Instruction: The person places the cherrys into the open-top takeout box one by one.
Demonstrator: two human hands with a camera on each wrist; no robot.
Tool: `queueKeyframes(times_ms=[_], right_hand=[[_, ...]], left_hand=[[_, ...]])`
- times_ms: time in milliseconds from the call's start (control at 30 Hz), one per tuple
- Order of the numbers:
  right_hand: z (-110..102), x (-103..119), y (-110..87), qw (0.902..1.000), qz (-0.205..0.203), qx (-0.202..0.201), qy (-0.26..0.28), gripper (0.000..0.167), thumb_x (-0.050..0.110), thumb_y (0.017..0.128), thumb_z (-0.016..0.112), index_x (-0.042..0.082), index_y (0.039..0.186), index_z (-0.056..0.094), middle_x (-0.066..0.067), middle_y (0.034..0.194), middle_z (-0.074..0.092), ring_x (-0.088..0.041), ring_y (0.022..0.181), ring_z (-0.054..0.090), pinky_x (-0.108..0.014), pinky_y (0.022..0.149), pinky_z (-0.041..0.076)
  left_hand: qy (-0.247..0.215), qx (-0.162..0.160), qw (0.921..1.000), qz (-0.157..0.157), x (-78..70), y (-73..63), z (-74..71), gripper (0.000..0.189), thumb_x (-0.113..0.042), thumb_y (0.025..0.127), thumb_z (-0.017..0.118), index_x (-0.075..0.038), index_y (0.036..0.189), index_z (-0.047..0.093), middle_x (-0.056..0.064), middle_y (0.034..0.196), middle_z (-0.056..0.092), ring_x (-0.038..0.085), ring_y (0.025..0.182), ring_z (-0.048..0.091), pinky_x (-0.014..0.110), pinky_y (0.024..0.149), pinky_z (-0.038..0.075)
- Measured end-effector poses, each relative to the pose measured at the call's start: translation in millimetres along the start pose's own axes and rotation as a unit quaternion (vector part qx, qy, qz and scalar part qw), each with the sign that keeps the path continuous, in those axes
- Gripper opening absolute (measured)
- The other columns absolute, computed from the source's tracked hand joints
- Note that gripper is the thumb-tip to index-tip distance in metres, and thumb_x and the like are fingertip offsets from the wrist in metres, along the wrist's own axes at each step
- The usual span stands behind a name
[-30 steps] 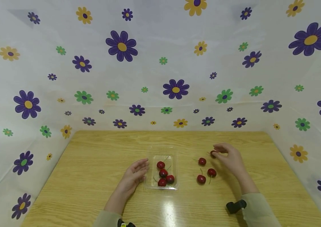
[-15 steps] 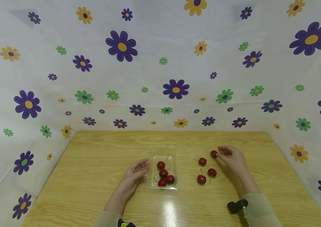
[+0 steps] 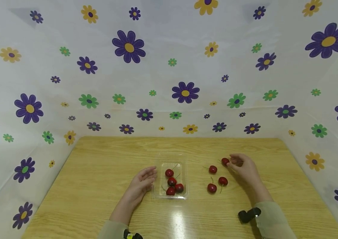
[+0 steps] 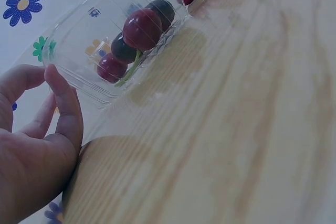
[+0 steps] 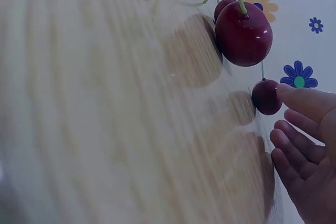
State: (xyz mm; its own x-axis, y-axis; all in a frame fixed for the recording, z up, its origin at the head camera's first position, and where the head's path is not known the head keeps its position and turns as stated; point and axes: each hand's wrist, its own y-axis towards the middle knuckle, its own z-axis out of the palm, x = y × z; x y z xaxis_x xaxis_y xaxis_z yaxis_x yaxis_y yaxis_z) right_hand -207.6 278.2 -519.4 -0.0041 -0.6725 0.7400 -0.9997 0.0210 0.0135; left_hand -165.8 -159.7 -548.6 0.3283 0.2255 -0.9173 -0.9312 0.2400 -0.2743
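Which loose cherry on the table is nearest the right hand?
The one farthest from the person, right by the right hand's thumb. The other loose cherries lie visibly apart from that hand.

At your left grip (image 3: 140, 184), the box (image 3: 170, 198) was clear, glossy plastic; by your right grip (image 3: 245, 168), smooth, shiny cherries (image 3: 223, 181) sat on a glossy wood-grain counter (image 3: 106, 162).

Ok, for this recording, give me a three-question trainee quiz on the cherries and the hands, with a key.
1. How many cherries lie inside the clear container?
2. True or false: every cherry in view is inside the container.
3. Which hand is nearer the loose cherries? A: left hand. B: right hand.

Key:
1. Four.
2. False; some lie on the wooden table.
3. B, the right hand.
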Motion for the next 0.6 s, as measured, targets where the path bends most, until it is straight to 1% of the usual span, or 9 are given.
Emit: queueKeyframes(times_ms=[133, 300, 500, 600], right_hand=[[1.6, 0.6, 1.1, 1.0000, 0.004, 0.008, 0.001, 0.045, 0.014, 0.100, 0.074, -0.006, 0.139, 0.062, -0.027, 0.124, 0.070, -0.039, 0.111, 0.069, -0.046, 0.098, 0.057], [2.6, 1.6, 3.3, 0.9998, -0.001, 0.019, -0.006, 0.045, 0.013, 0.100, 0.074, -0.006, 0.138, 0.063, -0.027, 0.124, 0.070, -0.038, 0.111, 0.068, -0.045, 0.097, 0.056], [4.5, 0.8, 5.8, 0.9996, -0.009, 0.019, -0.020, 0.042, 0.012, 0.099, 0.076, -0.005, 0.135, 0.066, -0.024, 0.121, 0.072, -0.035, 0.108, 0.068, -0.035, 0.092, 0.055], [5.8, 0.7, 5.8, 0.9995, -0.007, 0.022, -0.019, 0.041, 0.012, 0.099, 0.076, -0.004, 0.135, 0.066, -0.024, 0.121, 0.072, -0.035, 0.108, 0.068, -0.039, 0.093, 0.055]], left_hand=[[0.001, 0.004, 1.0000, 0.003, -0.1, -0.2, -0.6, 0.059, 0.002, 0.102, 0.061, 0.005, 0.157, 0.041, -0.001, 0.132, 0.061, 0.006, 0.112, 0.061, 0.017, 0.078, 0.054], [0.002, 0.006, 1.0000, 0.004, -0.1, -0.1, -1.0, 0.058, 0.002, 0.102, 0.060, 0.005, 0.157, 0.041, -0.002, 0.131, 0.061, 0.006, 0.112, 0.061, 0.017, 0.078, 0.055], [0.001, 0.008, 1.0000, 0.004, -0.8, -0.1, -0.7, 0.058, 0.001, 0.103, 0.060, 0.005, 0.157, 0.041, -0.002, 0.131, 0.061, 0.006, 0.112, 0.061, 0.016, 0.077, 0.054], [-0.001, 0.008, 1.0000, 0.003, -1.3, -0.6, -0.4, 0.059, 0.002, 0.102, 0.060, 0.005, 0.158, 0.040, -0.002, 0.131, 0.060, 0.006, 0.112, 0.061, 0.016, 0.077, 0.054]])
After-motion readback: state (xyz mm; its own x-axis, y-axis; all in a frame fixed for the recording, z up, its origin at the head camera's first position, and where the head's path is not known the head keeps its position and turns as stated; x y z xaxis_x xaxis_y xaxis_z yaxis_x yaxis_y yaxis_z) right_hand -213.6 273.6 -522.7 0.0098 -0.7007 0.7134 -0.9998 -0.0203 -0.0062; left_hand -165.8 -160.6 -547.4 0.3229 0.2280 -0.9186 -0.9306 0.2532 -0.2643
